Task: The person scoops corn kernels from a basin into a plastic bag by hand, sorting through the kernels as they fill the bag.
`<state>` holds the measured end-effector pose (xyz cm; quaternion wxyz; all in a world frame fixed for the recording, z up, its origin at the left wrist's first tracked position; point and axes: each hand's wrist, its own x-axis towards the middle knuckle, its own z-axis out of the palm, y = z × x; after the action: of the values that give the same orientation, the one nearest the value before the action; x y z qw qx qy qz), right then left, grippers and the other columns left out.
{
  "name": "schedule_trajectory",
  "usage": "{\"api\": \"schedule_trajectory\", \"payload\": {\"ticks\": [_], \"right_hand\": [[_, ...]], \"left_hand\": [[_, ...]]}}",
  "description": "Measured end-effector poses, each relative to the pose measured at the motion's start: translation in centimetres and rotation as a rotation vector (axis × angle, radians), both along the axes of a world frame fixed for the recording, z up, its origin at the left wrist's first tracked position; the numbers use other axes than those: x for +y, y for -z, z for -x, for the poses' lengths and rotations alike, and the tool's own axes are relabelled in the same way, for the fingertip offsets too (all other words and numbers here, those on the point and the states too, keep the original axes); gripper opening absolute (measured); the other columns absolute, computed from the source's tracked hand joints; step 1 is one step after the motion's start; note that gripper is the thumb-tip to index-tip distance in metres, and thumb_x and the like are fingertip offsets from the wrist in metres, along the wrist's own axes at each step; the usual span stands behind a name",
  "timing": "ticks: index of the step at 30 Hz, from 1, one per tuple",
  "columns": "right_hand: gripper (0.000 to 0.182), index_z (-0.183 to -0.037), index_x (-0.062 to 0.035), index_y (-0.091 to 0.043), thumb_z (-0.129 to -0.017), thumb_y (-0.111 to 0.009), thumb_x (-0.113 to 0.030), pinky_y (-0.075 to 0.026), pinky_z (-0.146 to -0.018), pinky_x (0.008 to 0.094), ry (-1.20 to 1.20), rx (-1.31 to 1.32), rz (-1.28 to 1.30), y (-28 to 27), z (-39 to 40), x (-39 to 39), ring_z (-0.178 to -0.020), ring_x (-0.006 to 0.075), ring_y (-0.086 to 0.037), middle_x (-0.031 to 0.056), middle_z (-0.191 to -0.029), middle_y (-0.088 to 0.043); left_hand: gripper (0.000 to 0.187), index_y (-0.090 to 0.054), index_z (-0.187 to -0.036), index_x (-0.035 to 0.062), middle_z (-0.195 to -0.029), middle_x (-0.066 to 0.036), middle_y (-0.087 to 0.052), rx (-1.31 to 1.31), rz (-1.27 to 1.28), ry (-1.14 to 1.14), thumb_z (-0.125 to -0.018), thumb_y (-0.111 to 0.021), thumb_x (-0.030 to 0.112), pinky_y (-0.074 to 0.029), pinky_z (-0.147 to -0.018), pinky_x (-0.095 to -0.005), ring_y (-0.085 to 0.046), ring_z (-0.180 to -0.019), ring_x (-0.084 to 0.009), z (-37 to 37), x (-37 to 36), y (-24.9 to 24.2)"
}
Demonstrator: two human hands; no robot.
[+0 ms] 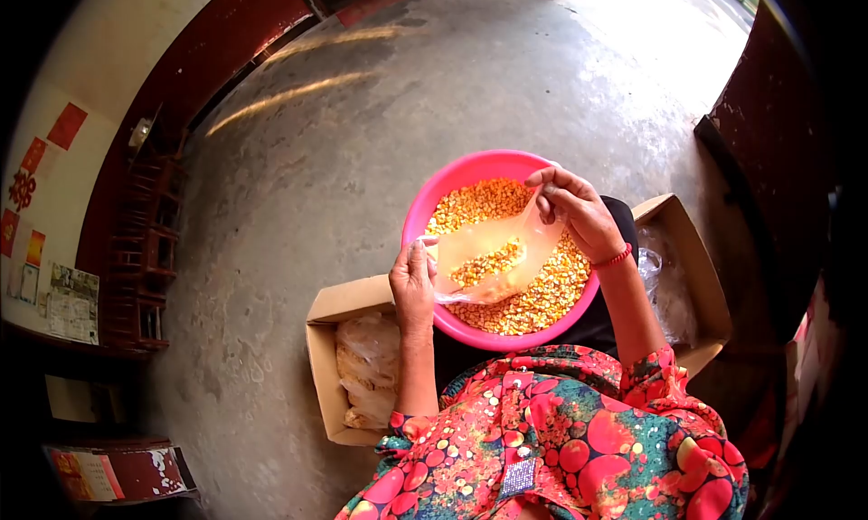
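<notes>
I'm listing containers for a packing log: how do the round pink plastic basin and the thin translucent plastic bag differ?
Look: the round pink plastic basin is opaque; the thin translucent plastic bag is pale and partly see-through.
Fill: the basin holds a broad spread of yellow-orange corn kernels; the bag, a much smaller heap.
Support: the basin seems to rest on the lap; the left hand and right hand hold the bag.
Both contain kernels.

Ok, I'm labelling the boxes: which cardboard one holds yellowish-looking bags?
The left box, nearer the left hand: its bags look yellowish, while the right box, nearer the right hand, shows clear, whitish plastic.
</notes>
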<state>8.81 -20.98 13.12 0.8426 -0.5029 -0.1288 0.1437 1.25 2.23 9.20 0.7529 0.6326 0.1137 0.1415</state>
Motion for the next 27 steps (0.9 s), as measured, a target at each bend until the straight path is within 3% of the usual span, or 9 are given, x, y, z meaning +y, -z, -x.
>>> {"api": "schedule_trajectory", "payload": {"ticks": [2,4,9,12,15,17,20,22,27], "right_hand": [[0.018,-0.098,0.0007,-0.053,-0.085,-0.041,-0.004,-0.039,-0.056,0.0153,-0.036,-0.038,-0.076,-1.6,0.2,0.2,-0.060,0.0043,-0.047,0.0008,-0.075,-0.054],[0.017,-0.097,0.0006,-0.053,-0.085,-0.043,-0.005,-0.039,-0.057,0.0159,-0.057,-0.056,-0.068,-3.1,0.7,0.2,-0.061,0.0040,-0.047,0.0016,-0.076,-0.054],[0.013,-0.093,-0.0010,-0.054,-0.084,-0.047,-0.008,-0.037,-0.056,0.0168,-0.009,-0.144,0.018,-3.4,2.0,0.0,-0.061,0.0034,-0.046,-0.0005,-0.075,-0.054],[0.011,-0.091,-0.0031,-0.054,-0.085,-0.048,-0.009,-0.036,-0.052,0.0150,-0.069,-0.011,0.135,-0.7,2.8,-0.5,-0.058,0.0023,-0.046,-0.0026,-0.073,-0.053],[0.011,-0.091,-0.0028,-0.055,-0.084,-0.049,-0.009,-0.038,-0.055,0.0159,-0.129,0.068,0.170,1.2,4.1,-0.9,-0.061,0.0029,-0.047,-0.0028,-0.074,-0.053],[0.011,-0.092,-0.0020,-0.055,-0.084,-0.050,-0.008,-0.041,-0.063,0.0184,-0.160,0.070,0.187,1.2,5.2,-0.6,-0.072,0.0045,-0.050,-0.0009,-0.079,-0.054],[0.020,-0.102,-0.0004,-0.052,-0.082,-0.052,-0.005,-0.043,-0.073,0.0227,-0.305,0.063,0.138,1.7,6.7,0.5,-0.084,0.0092,-0.052,0.0027,-0.091,-0.055],[0.032,-0.110,-0.0022,-0.048,-0.080,-0.057,-0.006,-0.041,-0.078,0.0249,-0.363,-0.060,0.246,1.8,8.0,2.0,-0.096,0.0113,-0.048,0.0040,-0.100,-0.052],[0.027,-0.102,-0.0002,-0.054,-0.077,-0.060,-0.008,-0.043,-0.076,0.0270,-0.315,-0.264,0.507,3.2,10.5,4.0,-0.086,0.0107,-0.052,0.0053,-0.088,-0.058]], "left_hand": [[0.023,-0.061,-0.086,0.0053,-0.056,0.007,-0.039,-0.007,-0.068,-0.016,-0.088,-0.048,0.024,-0.026,-0.043,-0.0150,-0.032,-0.050,-0.0002,-0.2,0.0,-1.4],[0.023,-0.061,-0.087,0.0036,-0.057,0.006,-0.040,-0.149,-0.394,-0.081,-0.088,-0.048,0.022,-0.030,-0.048,-0.0167,-0.034,-0.053,-0.0020,-0.3,0.0,-2.1],[0.021,-0.061,-0.089,0.0005,-0.062,0.004,-0.045,-0.150,-0.554,-0.155,-0.088,-0.048,0.017,-0.036,-0.053,-0.0199,-0.039,-0.057,-0.0046,0.0,0.8,-1.3],[0.019,-0.057,-0.092,-0.0016,-0.078,-0.017,-0.057,-0.009,-0.715,-0.056,-0.084,-0.050,0.013,-0.044,-0.064,-0.0332,-0.057,-0.072,-0.0290,1.1,1.6,1.2],[0.018,-0.057,-0.092,-0.0031,-0.077,-0.013,-0.058,0.026,-0.687,-0.045,-0.084,-0.050,0.012,-0.044,-0.063,-0.0303,-0.057,-0.069,-0.0209,2.6,1.8,2.8],[0.017,-0.056,-0.096,-0.0035,-0.077,-0.006,-0.058,0.081,-0.431,-0.001,-0.083,-0.051,0.007,-0.043,-0.060,-0.0258,-0.053,-0.068,-0.0116,3.4,1.8,3.4],[0.019,-0.055,-0.102,-0.0004,-0.074,0.004,-0.052,0.079,-0.258,0.096,-0.084,-0.051,0.005,-0.038,-0.057,-0.0161,-0.045,-0.065,-0.0022,4.5,0.0,-0.2],[0.022,-0.054,-0.105,0.0016,-0.079,0.003,-0.055,0.030,-0.285,0.133,-0.082,-0.052,0.001,-0.040,-0.059,-0.0166,-0.048,-0.067,-0.0026,5.0,-1.4,-1.2],[0.029,-0.054,-0.107,0.0040,-0.087,-0.006,-0.059,-0.096,-0.620,0.451,-0.078,-0.058,0.005,-0.045,-0.066,-0.0222,-0.056,-0.071,-0.0105,6.1,-4.4,-5.9]]}}
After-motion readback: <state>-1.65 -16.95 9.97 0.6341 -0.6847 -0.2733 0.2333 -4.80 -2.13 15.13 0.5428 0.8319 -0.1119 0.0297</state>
